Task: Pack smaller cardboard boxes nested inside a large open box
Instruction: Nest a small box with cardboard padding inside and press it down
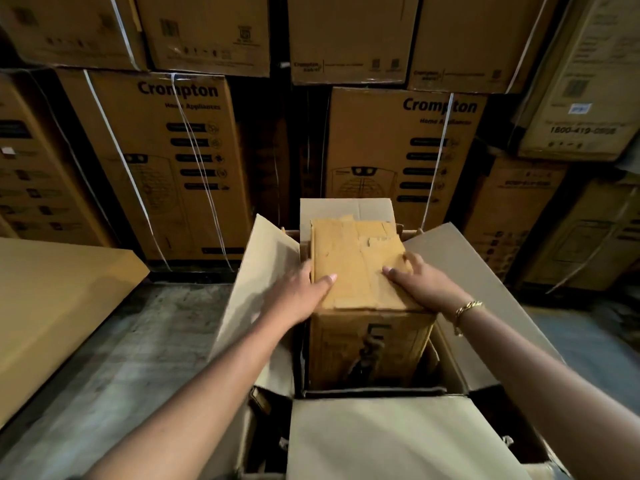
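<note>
A smaller brown cardboard box (356, 265) stands upright inside the large open box (367, 434), its top well above the rim. My left hand (301, 292) grips its upper left edge, thumb on the top face and fingers down the left side. My right hand (412, 278) grips the upper right edge, thumb on top and fingers curled over the side. The large box's four flaps stand open: left (256, 271), right (464, 278), far (346, 211) and near. The lower part of the small box is hidden inside.
A wall of stacked Crompton cartons (162, 161) with white straps rises just behind the large box. A big flat carton (52, 306) lies at the left. Bare concrete floor (145, 341) lies between it and the large box.
</note>
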`<state>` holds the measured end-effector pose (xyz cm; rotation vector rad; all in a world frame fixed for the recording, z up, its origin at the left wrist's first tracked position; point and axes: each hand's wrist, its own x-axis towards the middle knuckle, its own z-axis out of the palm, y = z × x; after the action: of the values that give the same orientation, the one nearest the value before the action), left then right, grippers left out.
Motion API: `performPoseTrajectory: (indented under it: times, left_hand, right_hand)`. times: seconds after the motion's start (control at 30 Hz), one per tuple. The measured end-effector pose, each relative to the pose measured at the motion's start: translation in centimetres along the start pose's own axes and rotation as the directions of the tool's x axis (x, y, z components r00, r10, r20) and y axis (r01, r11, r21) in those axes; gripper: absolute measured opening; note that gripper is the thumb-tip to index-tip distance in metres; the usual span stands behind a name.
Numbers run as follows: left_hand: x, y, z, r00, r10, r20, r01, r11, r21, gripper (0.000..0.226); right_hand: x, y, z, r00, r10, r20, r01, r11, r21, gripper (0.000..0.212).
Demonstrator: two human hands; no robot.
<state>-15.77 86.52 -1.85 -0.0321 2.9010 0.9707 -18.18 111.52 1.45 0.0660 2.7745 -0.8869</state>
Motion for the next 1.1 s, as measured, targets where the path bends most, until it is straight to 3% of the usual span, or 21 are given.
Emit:
performPoseTrajectory:
  times: [0.07,0.13,0.27,0.5,0.6,0.83,0.9,1.0,1.1]
  left_hand:
    - [0.0,-1.5,2.4,0.998,0.055,0.018,-0.058,0.932,0.357,0.083]
    - [-0.5,-3.2,4.6,0.992,0.096,0.081,-0.125,0.815,0.566,0.085]
    - [-0.6,-4.3,5.9,0.994,0.094,0.06,-0.11,0.716,0.689,0.078]
    - [-0.8,-2.9,5.9,0.995,0.09,0.051,-0.1,0.723,0.683,0.069]
    - [-1.1,-2.0,6.9,0.988,0.146,0.047,-0.145,0.787,0.6,0.066]
    - [-1.3,0.4,8.0,0.996,0.087,-0.013,-0.069,0.86,0.506,0.092]
    - [-1.4,0.7,7.3,0.995,0.09,-0.038,-0.059,0.867,0.494,0.093]
    - [-1.5,1.0,5.6,0.985,0.139,-0.103,-0.082,0.899,0.431,0.082]
    - [-1.6,-0.2,3.2,0.959,0.223,-0.174,-0.143,0.913,0.383,0.062]
  right_hand:
    - [0.0,2.5,2.6,0.999,-0.038,0.013,0.04,0.975,-0.217,0.073]
    - [-0.3,4.7,5.2,0.996,-0.082,0.028,0.086,0.881,-0.466,0.071]
    - [-0.1,6.7,8.2,0.99,-0.142,-0.017,0.108,0.822,-0.559,0.078]
    - [0.5,5.7,8.9,0.948,-0.317,-0.036,0.223,0.74,-0.634,0.062]
    - [0.4,4.8,9.2,0.934,-0.344,-0.093,0.25,0.818,-0.519,0.063]
    - [0.3,4.0,9.0,0.906,-0.338,-0.255,0.284,0.932,-0.226,0.058]
    - [0.3,3.6,8.8,0.919,-0.334,-0.21,0.289,0.932,-0.221,0.062]
    - [0.4,3.3,8.6,0.942,-0.333,-0.037,0.292,0.872,-0.394,0.079]
    - [0.4,2.9,7.9,0.936,-0.349,0.036,0.333,0.851,-0.406,0.075]
